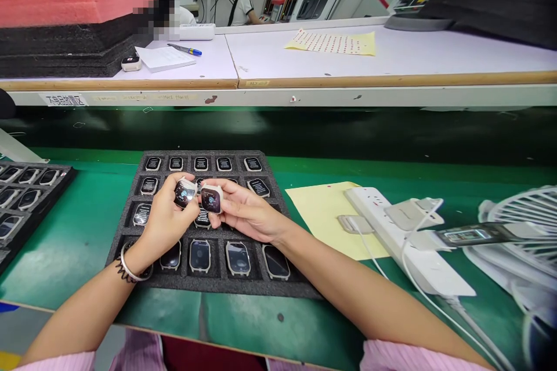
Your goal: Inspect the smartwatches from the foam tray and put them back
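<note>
My left hand (169,214) is closed on a square smartwatch case (185,192), its glossy screen lit. Beside it, my right hand (248,211) grips a second smartwatch case (211,199) between thumb and fingers, screen turned towards me. Both cases are held close together above a dark foam tray (217,285). Rows of strapless watch cases sit in the tray's pockets; those at the back show white text, while a front-row watch case (238,258) has a dark screen. My hands and forearms hide some of the middle pockets.
Another foam tray of watches (30,200) lies at the left. To the right are a yellow sheet (317,208), a white power strip (404,243) with plugs and cables, and a white fan (522,232). A raised shelf (270,64) runs behind, bearing stacked foam (69,29).
</note>
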`<state>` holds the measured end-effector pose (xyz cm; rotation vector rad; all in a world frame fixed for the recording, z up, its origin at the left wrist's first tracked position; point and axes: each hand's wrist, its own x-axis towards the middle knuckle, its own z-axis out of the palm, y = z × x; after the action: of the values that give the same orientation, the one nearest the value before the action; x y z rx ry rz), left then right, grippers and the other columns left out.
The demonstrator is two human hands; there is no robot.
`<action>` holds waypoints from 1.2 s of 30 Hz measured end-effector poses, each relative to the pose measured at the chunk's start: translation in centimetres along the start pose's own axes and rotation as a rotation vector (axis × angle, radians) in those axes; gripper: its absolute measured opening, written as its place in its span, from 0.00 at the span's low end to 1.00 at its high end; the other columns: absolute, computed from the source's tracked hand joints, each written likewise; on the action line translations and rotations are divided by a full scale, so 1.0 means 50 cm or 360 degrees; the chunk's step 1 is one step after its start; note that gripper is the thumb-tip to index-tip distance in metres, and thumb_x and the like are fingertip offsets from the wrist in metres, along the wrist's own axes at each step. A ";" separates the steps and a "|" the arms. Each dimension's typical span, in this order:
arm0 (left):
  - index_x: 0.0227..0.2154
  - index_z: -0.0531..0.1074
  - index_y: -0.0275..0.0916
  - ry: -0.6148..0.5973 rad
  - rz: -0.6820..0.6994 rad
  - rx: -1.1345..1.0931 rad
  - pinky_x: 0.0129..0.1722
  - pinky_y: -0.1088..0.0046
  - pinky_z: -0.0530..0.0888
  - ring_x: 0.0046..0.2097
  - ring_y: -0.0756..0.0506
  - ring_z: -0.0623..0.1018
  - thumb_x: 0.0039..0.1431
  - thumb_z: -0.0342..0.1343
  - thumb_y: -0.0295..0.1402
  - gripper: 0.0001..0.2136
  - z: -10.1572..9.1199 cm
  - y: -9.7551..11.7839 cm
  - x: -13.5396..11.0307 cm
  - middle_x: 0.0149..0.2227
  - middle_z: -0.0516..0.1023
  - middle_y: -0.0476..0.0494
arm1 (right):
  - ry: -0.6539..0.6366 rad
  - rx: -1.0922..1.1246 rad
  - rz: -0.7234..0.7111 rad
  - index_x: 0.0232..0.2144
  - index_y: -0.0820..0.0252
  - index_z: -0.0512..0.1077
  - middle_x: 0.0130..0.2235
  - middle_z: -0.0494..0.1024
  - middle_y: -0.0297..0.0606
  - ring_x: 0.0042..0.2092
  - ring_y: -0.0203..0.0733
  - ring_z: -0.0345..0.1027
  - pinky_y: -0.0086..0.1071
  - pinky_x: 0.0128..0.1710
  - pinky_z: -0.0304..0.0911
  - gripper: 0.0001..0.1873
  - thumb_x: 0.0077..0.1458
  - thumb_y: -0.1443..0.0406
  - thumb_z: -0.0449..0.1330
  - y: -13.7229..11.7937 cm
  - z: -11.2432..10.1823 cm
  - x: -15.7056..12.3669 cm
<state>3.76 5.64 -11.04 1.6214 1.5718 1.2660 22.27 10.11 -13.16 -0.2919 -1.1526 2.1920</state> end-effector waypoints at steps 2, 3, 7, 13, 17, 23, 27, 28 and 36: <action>0.46 0.70 0.38 0.0022 -0.0018 -0.0007 0.23 0.76 0.62 0.27 0.51 0.67 0.50 0.57 0.33 0.18 0.000 0.003 -0.001 0.36 0.74 0.48 | 0.0004 0.0008 -0.0001 0.53 0.55 0.71 0.41 0.75 0.34 0.35 0.36 0.73 0.32 0.40 0.68 0.25 0.55 0.60 0.73 0.000 0.001 0.000; 0.45 0.70 0.38 0.0021 -0.0020 -0.0014 0.23 0.76 0.62 0.27 0.51 0.67 0.50 0.57 0.33 0.18 0.000 0.004 -0.001 0.36 0.75 0.47 | 0.0003 0.0012 0.0001 0.53 0.55 0.71 0.42 0.76 0.34 0.35 0.36 0.73 0.32 0.40 0.68 0.25 0.55 0.60 0.73 0.000 0.000 0.000; 0.45 0.70 0.38 -0.0009 -0.0009 -0.0033 0.27 0.75 0.66 0.31 0.49 0.71 0.50 0.57 0.32 0.17 0.002 0.006 -0.001 0.37 0.75 0.47 | -0.0019 0.0010 0.0015 0.53 0.55 0.71 0.44 0.75 0.35 0.34 0.35 0.73 0.32 0.39 0.67 0.26 0.55 0.59 0.73 0.000 -0.002 -0.001; 0.44 0.70 0.37 0.0000 -0.0038 -0.0173 0.32 0.73 0.69 0.33 0.49 0.72 0.50 0.58 0.33 0.16 0.004 0.008 0.001 0.35 0.74 0.47 | 0.0023 -0.0021 0.0017 0.54 0.56 0.69 0.43 0.76 0.37 0.33 0.36 0.71 0.33 0.39 0.67 0.27 0.55 0.59 0.73 0.000 -0.003 -0.002; 0.44 0.70 0.37 -0.0006 -0.0020 -0.0187 0.32 0.74 0.69 0.33 0.49 0.72 0.50 0.58 0.33 0.16 0.004 0.008 0.001 0.34 0.74 0.48 | 0.0010 0.0000 0.0012 0.53 0.57 0.70 0.43 0.76 0.36 0.33 0.35 0.72 0.32 0.39 0.68 0.26 0.56 0.59 0.73 -0.001 -0.001 -0.002; 0.44 0.70 0.38 0.0009 -0.0044 -0.0169 0.30 0.75 0.68 0.35 0.48 0.74 0.50 0.58 0.31 0.17 0.003 0.006 -0.001 0.37 0.74 0.47 | 0.0044 0.0012 -0.0005 0.52 0.56 0.71 0.40 0.76 0.34 0.33 0.36 0.73 0.31 0.38 0.68 0.25 0.55 0.60 0.73 -0.003 0.002 -0.003; 0.45 0.70 0.38 -0.0003 -0.0051 -0.0193 0.32 0.75 0.69 0.35 0.48 0.74 0.49 0.58 0.31 0.17 0.002 0.006 0.000 0.36 0.75 0.47 | 0.0045 0.0003 -0.0001 0.52 0.56 0.71 0.41 0.76 0.35 0.33 0.36 0.73 0.32 0.38 0.68 0.25 0.55 0.59 0.73 -0.002 0.002 -0.003; 0.44 0.70 0.38 -0.0009 -0.0040 -0.0185 0.33 0.74 0.70 0.35 0.48 0.75 0.49 0.58 0.31 0.17 0.002 0.006 0.000 0.36 0.75 0.48 | 0.0037 0.0002 0.0001 0.52 0.56 0.71 0.41 0.76 0.36 0.32 0.36 0.73 0.32 0.38 0.68 0.25 0.55 0.59 0.73 -0.002 0.001 -0.003; 0.46 0.70 0.38 -0.0037 -0.0054 -0.0202 0.31 0.75 0.70 0.37 0.48 0.75 0.51 0.58 0.32 0.17 0.001 0.007 0.002 0.39 0.75 0.46 | 0.0031 0.0037 -0.0015 0.53 0.56 0.72 0.41 0.76 0.35 0.34 0.36 0.74 0.31 0.38 0.68 0.25 0.55 0.60 0.73 -0.001 -0.002 -0.002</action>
<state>3.92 5.69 -10.73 1.5186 1.4683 1.2975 22.42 10.12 -13.15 -0.2971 -1.1150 2.1883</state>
